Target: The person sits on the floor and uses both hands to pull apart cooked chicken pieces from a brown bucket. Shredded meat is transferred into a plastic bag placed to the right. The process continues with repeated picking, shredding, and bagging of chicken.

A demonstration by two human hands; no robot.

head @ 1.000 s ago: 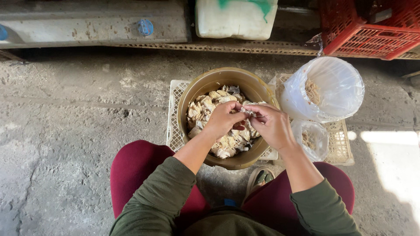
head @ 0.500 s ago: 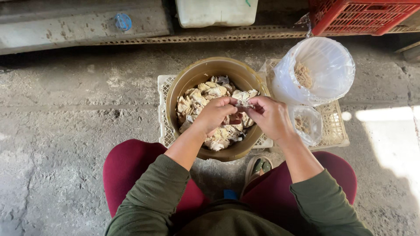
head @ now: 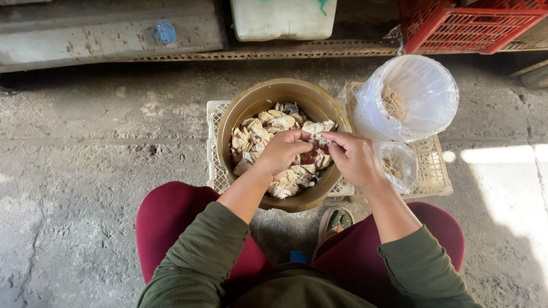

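legs: dark red trousers [head: 171, 222], knees apart, green sleeves [head: 200, 262] above them.
shoe: a sandal [head: 335, 221] on the ground between the knees.
left hand [head: 282, 151]: over the bowl, fingers curled tight on a small pale piece [head: 317, 138].
right hand [head: 355, 157]: just beside the left, fingertips pinching the same piece.
bowl [head: 251, 105]: round, brown, full of pale lumps [head: 257, 128], sitting on a white crate [head: 216, 142].
small bag [head: 399, 165]: clear, right of the bowl, touching the right hand.
big bag [head: 422, 94]: clear, open, brown bits inside.
far back: white tub [head: 282, 17], red crate [head: 468, 25].
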